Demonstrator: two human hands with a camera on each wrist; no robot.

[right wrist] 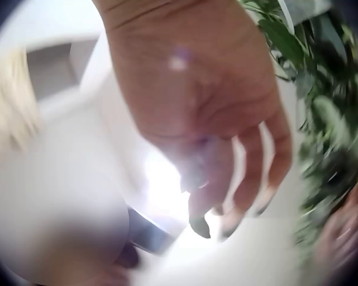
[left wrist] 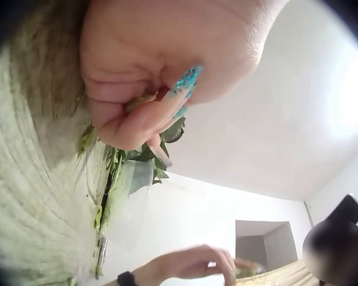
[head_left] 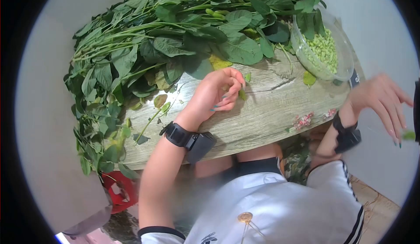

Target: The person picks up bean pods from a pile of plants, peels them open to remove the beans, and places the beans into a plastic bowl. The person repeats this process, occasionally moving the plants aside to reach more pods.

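Observation:
Over the wood-patterned table, my left hand (head_left: 217,91) is curled, its side close to the tabletop. Between its bent fingers in the left wrist view shows a small greenish-brown bean pod (left wrist: 140,101), mostly hidden by the fingers. Out past the table's right edge, my right hand (head_left: 383,102) hangs with loose, spread fingers pointing down. A blurred green piece (head_left: 409,135) is in the air just beside its fingertips, apart from them. Several small green scraps (head_left: 243,95) lie by the left hand's fingers.
Leafy bean stalks (head_left: 153,38) are heaped along the table's back and left side. A clear plastic bowl (head_left: 346,67) of shelled green beans (head_left: 323,51) stands at the back right. Yellow leaves (head_left: 218,63) lie on the tabletop (head_left: 262,113). Below its left edge sits a red container (head_left: 118,191).

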